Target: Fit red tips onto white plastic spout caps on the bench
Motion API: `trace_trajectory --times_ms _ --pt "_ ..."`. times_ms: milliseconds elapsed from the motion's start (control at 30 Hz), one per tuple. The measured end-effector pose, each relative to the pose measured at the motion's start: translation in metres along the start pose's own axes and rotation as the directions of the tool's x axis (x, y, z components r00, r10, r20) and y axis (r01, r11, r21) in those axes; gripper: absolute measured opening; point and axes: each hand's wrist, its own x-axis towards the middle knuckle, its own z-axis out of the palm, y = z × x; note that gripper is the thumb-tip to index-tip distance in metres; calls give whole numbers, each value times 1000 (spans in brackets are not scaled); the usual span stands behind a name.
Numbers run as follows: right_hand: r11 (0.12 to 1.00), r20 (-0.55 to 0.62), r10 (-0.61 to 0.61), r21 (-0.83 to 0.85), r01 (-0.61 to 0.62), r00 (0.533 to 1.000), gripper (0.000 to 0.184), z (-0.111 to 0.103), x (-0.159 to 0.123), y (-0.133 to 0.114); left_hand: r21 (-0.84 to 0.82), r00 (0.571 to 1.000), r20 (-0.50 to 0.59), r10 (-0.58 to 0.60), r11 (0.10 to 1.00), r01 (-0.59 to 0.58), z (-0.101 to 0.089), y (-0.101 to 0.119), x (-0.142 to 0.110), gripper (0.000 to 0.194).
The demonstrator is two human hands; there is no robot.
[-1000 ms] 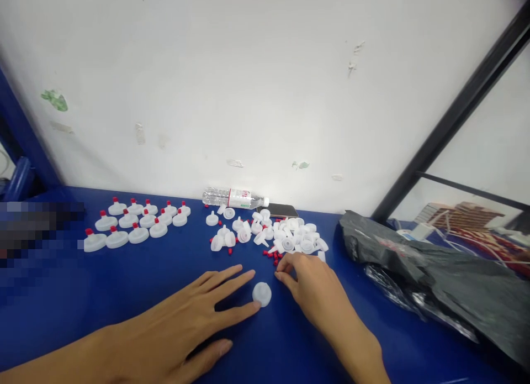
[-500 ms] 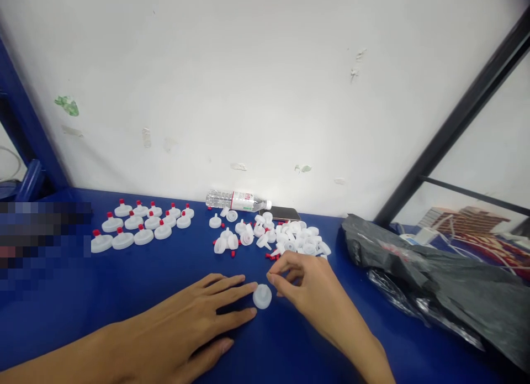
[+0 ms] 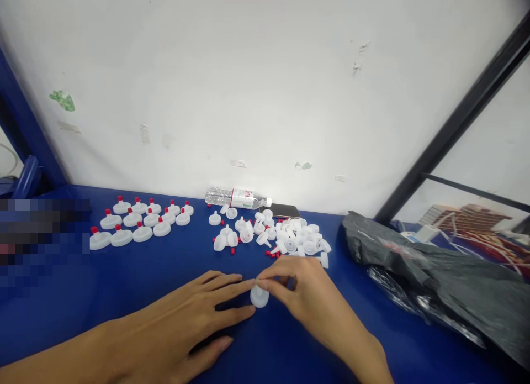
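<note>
One white nozzle cap [image 3: 259, 298] stands on the blue table between my hands, its spout end hidden behind fingers. My left hand [image 3: 186, 317] lies flat with fingers spread, two fingertips at the cap's left side. Above the spout, my right hand [image 3: 306, 290] is pinched, thumb against index finger; whatever sits between these fingertips is covered. Just beyond lies a heap of loose white nozzle caps [image 3: 298, 235], with small red tips [image 3: 271, 254] scattered at its near edge. To the left, several white caps with red tips fitted [image 3: 142, 233] stand in rows.
A clear plastic bottle [image 3: 238, 198] lies along the wall behind the heap, with a dark phone [image 3: 284, 210] beside it. A grey plastic bag [image 3: 434, 279] covers the table's right side. A dark slanted post [image 3: 451, 116] rises behind the bag.
My right hand has moved left from beside the red tips to the top of the single white cap. My left hand stays nearly in place at the cap's side.
</note>
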Motion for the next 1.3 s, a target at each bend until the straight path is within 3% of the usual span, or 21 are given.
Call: trace_trajectory --times_ms 200,333,400,500,600,667,767,867,967,1133,1200,1300 --pt "996 3 -46 -81 46 999 14 7 0 2 -17 999 7 34 999 -34 -10 2 3 61" --pt "991 40 -58 -118 63 998 14 10 2 4 0 999 25 20 1000 -20 -6 2 3 51" --pt "993 46 -38 -107 43 998 11 11 4 6 27 999 -32 15 1000 -14 2 -2 0 44" --pt "1000 67 11 -8 -10 998 9 12 5 5 22 971 -240 13 1000 -7 13 -9 -5 45" --pt "992 100 24 122 -36 995 28 16 2 1 18 905 -424 1 1000 7 17 -13 -9 45" --pt "985 134 12 167 -35 991 47 19 -1 -3 46 882 -470 9 999 15 17 -12 -11 41" --pt "975 197 -28 223 -17 980 78 18 -5 -6 77 898 -438 38 997 -5 19 -11 -10 35" --pt "968 223 -49 251 -9 974 89 8 -6 -2 107 925 -376 61 994 -22 23 -13 -8 31" --pt "974 182 -8 225 -33 983 80 -7 -6 6 135 932 -353 74 990 -28 27 -18 -5 31" --pt "987 35 27 157 -33 999 56 -19 -4 17 131 902 -429 55 991 1 25 -25 -3 18" --pt "995 -31 31 100 -27 999 49 -20 -3 17 90 901 -434 -14 994 59 21 -32 -3 18" --pt "999 -116 44 24 -42 992 35 -20 -2 18 22 891 -396 -224 967 253 11 -51 -4 22"
